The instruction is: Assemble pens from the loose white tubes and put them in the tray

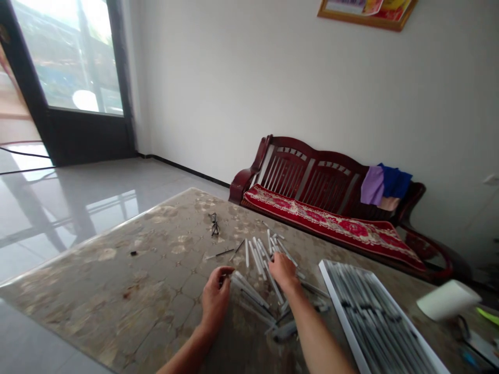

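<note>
The print on the framed picture (366,13) high on the wall is too small for me to read, and I can make out no lettering on anything on the counter (117,291).

Both my forearms reach in from below. My left hand (215,296) is curled, thumb and fingertips pinched on the end of one white tube (249,292) that lies slanting toward my right arm. My right hand (283,270) rests palm down on the loose tubes (258,258), its fingers bent into the heap; I cannot tell whether it grips any. The tubes overlap, well over a dozen, too tangled to count exactly.

To the right lies one white tray (325,275) packed with rows of grey sticks. Beyond the heap lies one pair of glasses (214,223).
</note>
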`<state>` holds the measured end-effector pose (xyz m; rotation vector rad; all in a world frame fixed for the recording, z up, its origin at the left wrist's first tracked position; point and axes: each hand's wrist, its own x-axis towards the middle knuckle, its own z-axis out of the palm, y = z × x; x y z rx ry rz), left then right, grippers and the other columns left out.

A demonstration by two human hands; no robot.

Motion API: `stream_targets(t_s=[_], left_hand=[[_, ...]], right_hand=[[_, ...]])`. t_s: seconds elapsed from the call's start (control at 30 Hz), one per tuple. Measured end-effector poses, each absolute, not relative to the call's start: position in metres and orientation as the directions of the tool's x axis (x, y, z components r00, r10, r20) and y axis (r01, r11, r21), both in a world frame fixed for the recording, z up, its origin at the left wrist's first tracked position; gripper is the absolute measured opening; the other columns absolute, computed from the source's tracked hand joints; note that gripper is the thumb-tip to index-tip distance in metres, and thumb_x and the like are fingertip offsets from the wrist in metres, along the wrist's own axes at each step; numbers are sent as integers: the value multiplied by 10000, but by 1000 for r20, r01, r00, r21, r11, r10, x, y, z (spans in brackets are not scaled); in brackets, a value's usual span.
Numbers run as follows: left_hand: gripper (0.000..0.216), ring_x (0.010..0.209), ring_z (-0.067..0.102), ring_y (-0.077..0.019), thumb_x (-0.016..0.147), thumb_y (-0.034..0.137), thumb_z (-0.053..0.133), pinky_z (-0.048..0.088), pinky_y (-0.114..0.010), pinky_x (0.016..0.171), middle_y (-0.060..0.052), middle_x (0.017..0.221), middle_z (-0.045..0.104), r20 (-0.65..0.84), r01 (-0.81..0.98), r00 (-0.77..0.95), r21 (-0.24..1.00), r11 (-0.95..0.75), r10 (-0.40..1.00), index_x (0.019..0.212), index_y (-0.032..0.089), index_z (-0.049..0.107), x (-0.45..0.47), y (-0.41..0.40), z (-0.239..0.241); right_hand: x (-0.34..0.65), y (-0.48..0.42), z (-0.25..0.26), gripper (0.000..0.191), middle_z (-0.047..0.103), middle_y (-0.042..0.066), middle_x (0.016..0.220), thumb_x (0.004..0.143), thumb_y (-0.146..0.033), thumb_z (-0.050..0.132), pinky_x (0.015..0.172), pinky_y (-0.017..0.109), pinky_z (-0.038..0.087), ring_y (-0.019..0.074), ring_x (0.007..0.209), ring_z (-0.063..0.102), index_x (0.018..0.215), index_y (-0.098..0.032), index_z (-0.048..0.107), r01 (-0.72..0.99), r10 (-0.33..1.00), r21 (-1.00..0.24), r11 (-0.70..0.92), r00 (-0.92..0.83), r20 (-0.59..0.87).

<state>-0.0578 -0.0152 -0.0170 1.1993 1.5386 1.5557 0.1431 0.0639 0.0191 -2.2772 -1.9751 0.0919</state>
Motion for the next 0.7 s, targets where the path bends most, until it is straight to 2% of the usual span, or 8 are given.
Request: stream_targets(t_s=[0.17, 0.23, 0.3, 0.4, 0.47, 0.6, 0.7], left_hand=[[217, 722, 647, -208, 778, 318, 554, 507, -314, 684, -74, 877, 711, 250, 158, -295, 965, -211, 922, 893, 200, 695, -51, -17, -17], [217, 731, 646, -209, 778, 355, 589, 509, -309, 682, -79, 899, 710, 267, 150, -264, 961, -234, 927, 886, 207, 705, -48, -17, -18], [230, 759, 651, -223, 768, 395, 618, 514, -316, 700, -83, 903, 716, 253, 138, -228, 964, -227, 940, 875, 216, 716, -44, -16, -18], [279, 745, 648, -229, 761, 453, 632, 516, -322, 703, -83, 893, 725, 185, 104, -165, 980, -169, 969, 892, 225, 724, -39, -14, -19], [335, 678, 633, -218, 768, 501, 610, 504, -311, 657, -69, 828, 721, 130, 67, -127, 990, -122, 983, 903, 216, 723, -37, -13, -17], [433, 563, 566, -187, 784, 591, 545, 444, -278, 569, -4, 587, 612, 66, 10, -121, 998, -66, 990, 765, 178, 676, -39, -9, -14], [490, 532, 516, -165, 777, 658, 509, 402, -260, 528, 20, 550, 559, 13, -3, -175, 1000, -13, 984, 693, 185, 605, -42, -7, -14]], right_hand=[[141, 53, 21, 193, 738, 134, 977, 877, -203, 523, 739, 283, 458, 233, 921, 698, 988, -176, 679, 977, 983, -136, -164, 174, 66], [140, 46, 20, 209, 740, 117, 962, 907, -240, 485, 727, 281, 456, 228, 904, 697, 1005, -190, 663, 970, 980, -194, -148, 169, 101], [137, 35, 17, 198, 740, 89, 922, 907, -268, 479, 714, 277, 456, 219, 864, 691, 964, -203, 657, 918, 975, -389, -78, 151, 162], [126, 13, 8, 187, 715, 45, 789, 881, -329, 507, 665, 270, 457, 201, 733, 657, 876, -208, 648, 674, 965, -734, 83, 131, 229], [116, -4, 3, 208, 682, 15, 720, 871, -380, 531, 621, 260, 450, 183, 663, 616, 850, -209, 646, 530, 971, -836, 142, 88, 220], [101, -20, -1, 287, 652, -11, 672, 875, -455, 555, 553, 230, 422, 148, 603, 567, 840, -197, 675, 399, 984, -899, 180, -64, 168], [107, -7, 1, 362, 651, -14, 618, 923, -440, 469, 504, 223, 407, 139, 537, 571, 806, -185, 697, 513, 992, -850, 123, -74, 99]])
